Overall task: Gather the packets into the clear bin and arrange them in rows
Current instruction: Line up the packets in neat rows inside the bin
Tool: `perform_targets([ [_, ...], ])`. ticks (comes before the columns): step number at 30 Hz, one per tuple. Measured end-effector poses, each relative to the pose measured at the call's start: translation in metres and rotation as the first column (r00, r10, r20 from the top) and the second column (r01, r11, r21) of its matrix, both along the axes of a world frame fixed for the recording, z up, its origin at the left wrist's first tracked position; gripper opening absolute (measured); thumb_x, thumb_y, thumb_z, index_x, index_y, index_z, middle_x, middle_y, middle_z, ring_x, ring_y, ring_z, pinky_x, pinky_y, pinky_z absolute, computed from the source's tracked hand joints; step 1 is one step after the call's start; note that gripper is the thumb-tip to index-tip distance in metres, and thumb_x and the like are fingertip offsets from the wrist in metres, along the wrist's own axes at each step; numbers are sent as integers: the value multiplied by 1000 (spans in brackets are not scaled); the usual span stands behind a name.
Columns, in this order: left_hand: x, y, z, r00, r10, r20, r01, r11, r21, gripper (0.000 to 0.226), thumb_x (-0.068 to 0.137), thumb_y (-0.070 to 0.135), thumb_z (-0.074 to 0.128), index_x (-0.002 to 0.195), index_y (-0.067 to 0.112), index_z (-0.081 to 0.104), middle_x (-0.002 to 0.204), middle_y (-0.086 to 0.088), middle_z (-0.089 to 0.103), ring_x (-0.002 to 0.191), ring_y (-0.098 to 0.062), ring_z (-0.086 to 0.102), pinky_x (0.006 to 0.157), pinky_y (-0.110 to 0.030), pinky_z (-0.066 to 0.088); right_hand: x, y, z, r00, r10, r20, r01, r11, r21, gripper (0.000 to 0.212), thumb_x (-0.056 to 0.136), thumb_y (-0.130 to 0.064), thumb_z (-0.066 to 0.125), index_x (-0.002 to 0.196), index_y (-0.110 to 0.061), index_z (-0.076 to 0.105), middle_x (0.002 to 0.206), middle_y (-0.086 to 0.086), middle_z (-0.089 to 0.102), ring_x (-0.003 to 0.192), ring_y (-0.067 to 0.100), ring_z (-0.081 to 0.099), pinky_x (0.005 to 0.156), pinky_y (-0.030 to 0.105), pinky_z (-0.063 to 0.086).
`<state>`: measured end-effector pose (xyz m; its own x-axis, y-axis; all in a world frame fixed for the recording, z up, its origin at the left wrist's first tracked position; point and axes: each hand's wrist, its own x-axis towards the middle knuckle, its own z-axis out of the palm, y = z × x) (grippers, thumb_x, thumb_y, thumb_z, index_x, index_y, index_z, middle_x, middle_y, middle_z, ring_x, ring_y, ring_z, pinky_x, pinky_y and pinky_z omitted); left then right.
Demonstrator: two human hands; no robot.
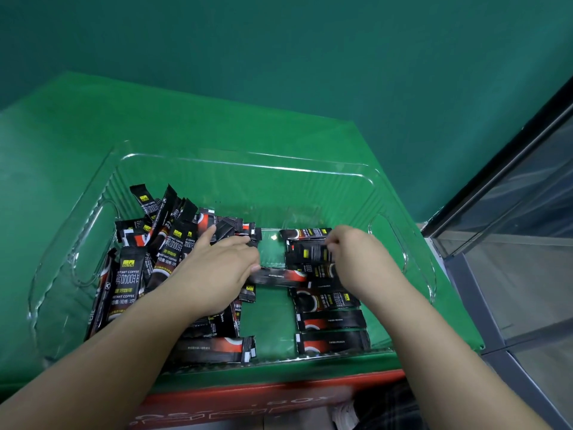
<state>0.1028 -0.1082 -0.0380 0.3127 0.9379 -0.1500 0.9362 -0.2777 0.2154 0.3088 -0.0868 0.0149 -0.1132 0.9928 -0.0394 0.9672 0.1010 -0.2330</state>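
A clear bin (242, 169) stands on the green cloth and holds many black instant-coffee packets. A loose heap of packets (155, 243) fills its left side. On the right, several packets lie flat in a stacked row (331, 321). Another row runs down the middle under my left forearm, ending in a packet (217, 349) by the front wall. My left hand (217, 268) lies over the middle packets, its fingers touching a packet (276, 276) that lies across the gap. My right hand (353, 256) pinches a packet (310, 252) at the far end of the right row.
The bin has cut-out handles on its left (93, 243) and right (387, 243) walls. A red box edge (248, 401) shows below the cloth at the front. A glass panel with a dark frame (511, 212) stands close on the right. A green wall lies behind.
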Motion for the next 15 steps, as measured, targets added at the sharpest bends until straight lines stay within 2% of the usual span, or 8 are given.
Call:
perform_targets([
  [3, 0, 0, -1, 1000, 15, 25, -15, 1000, 4, 32, 104, 34, 22, 105, 26, 53, 133, 13, 53, 143, -3, 17, 116, -39, -10, -9, 21, 0, 997, -40, 60, 39, 999, 26, 28, 89, 0, 46, 112, -8, 60, 107, 14, 60, 102, 32, 54, 83, 37, 47],
  [7, -1, 0, 0, 1000, 10, 28, -10, 1000, 4, 32, 104, 35, 22, 101, 26, 52, 130, 13, 55, 142, -2, 18, 117, -39, -9, -25, 38, -7, 985, -36, 171, 53, 994, -96, 36, 83, 6, 45, 113, -7, 61, 113, 12, 59, 112, 30, 52, 91, 38, 36],
  [10, -1, -1, 0, 999, 15, 44, -15, 1000, 0, 31, 103, 36, 21, 97, 26, 51, 127, 14, 57, 142, -1, 19, 117, -38, -9, -25, 37, -17, 965, -10, 264, 14, 1000, -12, 31, 84, 3, 47, 114, -3, 55, 118, 13, 52, 114, 30, 44, 97, 38, 33],
  [13, -1, -1, 0, 998, 21, 53, -21, 1000, 4, 31, 103, 36, 21, 94, 26, 49, 126, 14, 57, 141, -1, 19, 118, -39, -8, -22, 31, -27, 970, 56, 235, -90, 987, 136, 32, 88, -2, 53, 119, -9, 51, 118, 10, 49, 111, 27, 42, 92, 35, 35],
  [15, -1, -1, -1, 998, 22, 54, -23, 1000, 6, 30, 103, 36, 21, 93, 27, 48, 126, 13, 57, 142, -2, 19, 118, -40, -7, -21, 28, -33, 974, 140, 178, -160, 981, 107, 30, 88, -1, 56, 116, -12, 57, 114, 9, 51, 108, 26, 43, 88, 35, 39],
])
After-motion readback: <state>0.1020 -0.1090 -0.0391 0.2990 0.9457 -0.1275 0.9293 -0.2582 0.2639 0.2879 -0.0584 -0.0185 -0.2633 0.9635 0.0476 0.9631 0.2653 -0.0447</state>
